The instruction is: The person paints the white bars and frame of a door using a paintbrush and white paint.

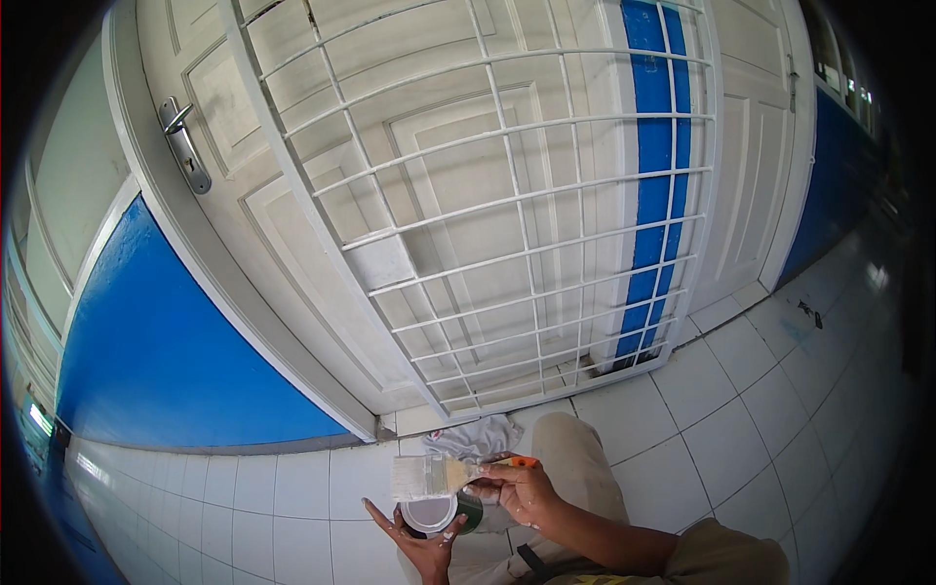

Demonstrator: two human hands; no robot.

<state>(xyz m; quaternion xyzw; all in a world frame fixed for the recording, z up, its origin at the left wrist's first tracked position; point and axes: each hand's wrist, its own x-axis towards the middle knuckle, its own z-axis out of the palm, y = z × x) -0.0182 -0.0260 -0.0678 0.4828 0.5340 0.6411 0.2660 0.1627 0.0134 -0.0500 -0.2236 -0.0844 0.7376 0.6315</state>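
Observation:
A wide paintbrush (423,479) with white-coated bristles and an orange-tipped handle is in my right hand (520,494), its fingers closed around the handle. The bristles lie just above the mouth of a dark green paint can (473,514), which has pale paint inside and a whitish rim. My left hand (425,554) holds the can from the near side, thumb and a finger spread along its edges. Paint specks dot both hands. Beyond the brush stands a white metal grille gate (526,249) with thin crossing bars.
A crumpled pale cloth (473,438) lies on the white tiled floor (302,478) by the gate's foot. Behind the bars is a cream panelled door (322,263) with a metal handle (185,146). Blue wall panels (185,351) flank the doorway. My bent knee (575,458) is close to the gate.

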